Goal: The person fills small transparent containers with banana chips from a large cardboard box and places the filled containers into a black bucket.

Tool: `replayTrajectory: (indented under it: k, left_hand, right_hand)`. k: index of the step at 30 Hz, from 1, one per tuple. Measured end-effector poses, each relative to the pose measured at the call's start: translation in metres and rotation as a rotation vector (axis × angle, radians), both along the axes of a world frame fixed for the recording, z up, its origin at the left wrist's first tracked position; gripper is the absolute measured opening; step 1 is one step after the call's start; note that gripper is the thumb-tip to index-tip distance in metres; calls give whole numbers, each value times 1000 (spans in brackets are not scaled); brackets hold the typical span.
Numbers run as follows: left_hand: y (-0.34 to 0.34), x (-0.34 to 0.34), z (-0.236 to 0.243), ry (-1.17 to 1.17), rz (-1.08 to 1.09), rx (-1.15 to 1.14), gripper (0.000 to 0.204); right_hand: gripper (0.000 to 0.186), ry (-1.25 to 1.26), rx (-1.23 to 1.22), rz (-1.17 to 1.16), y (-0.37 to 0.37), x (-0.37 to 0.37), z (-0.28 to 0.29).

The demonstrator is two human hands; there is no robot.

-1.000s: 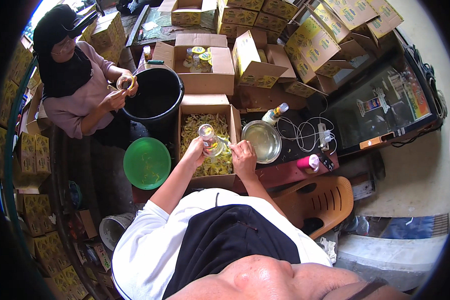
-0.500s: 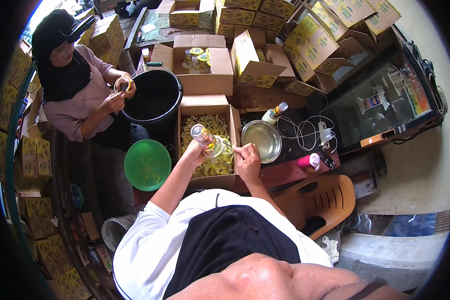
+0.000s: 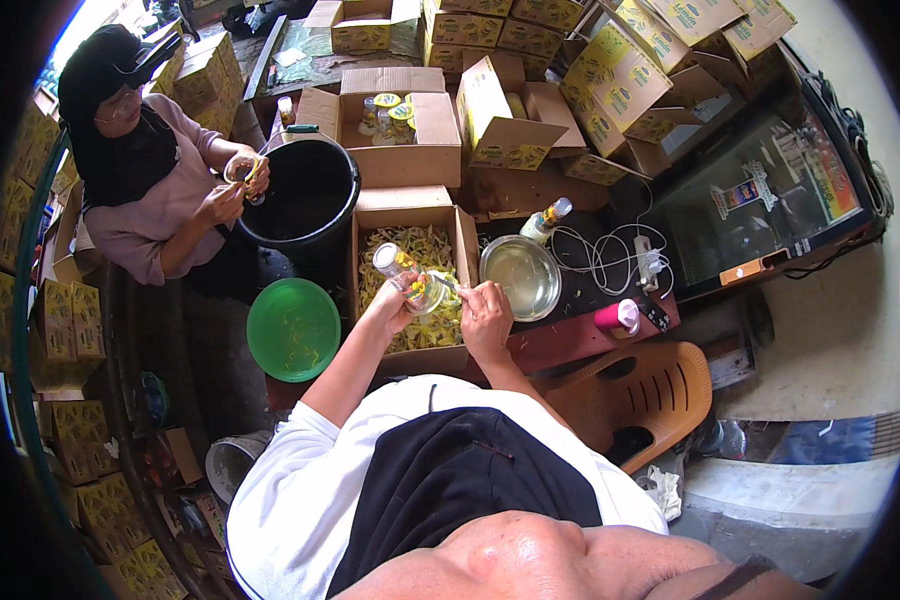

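My left hand is closed round a clear jar with a yellow-patterned label, held tilted above an open cardboard box. That box is filled with yellow-and-white scraps. At the jar's right side my right hand is closed in a pinch on a thin grey-blue strip, which looks like a blade; its exact kind is too small to tell. To the right of the box stands a round bowl of cloudy liquid. A green basin with some yellow scraps sits on the left.
At the left a co-worker handles another clear jar beside a black bucket. Behind lies an open carton of jars. A labelled bottle, white cables, a pink cylinder and an orange chair are to the right.
My right hand has shifted slightly left, closer to the jar, and the grey-blue strip now shows against the jar's side. The co-worker's jar has turned so its round opening shows.
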State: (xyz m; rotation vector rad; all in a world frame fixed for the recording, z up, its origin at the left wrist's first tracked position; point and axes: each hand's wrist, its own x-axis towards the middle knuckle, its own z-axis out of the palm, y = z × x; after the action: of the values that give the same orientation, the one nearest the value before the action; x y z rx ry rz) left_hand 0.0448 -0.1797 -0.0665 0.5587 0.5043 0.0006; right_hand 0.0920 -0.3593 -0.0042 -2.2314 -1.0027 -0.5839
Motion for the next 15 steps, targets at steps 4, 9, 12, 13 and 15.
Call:
replayTrajectory:
  k: [4, 9, 12, 13, 15]
  left_hand:
    - [-18, -2, 25, 34, -3, 12, 14]
    - [-25, -2, 12, -57, -31, 42, 12]
    - [-5, -4, 7, -122, -46, 160, 10]
    - [-5, -6, 22, -101, -20, 177, 13]
    - [-4, -5, 30, -83, 5, 196, 17]
  right_hand:
    - [13, 17, -20, -20, 3, 4, -9]
    - [5, 246, 143, -85, 11, 10, -12]
    - [6, 327, 200, -82, 2, 11, -10]
    - [6, 334, 189, -87, -2, 10, -8]
    - [7, 339, 211, -58, -4, 9, -9]
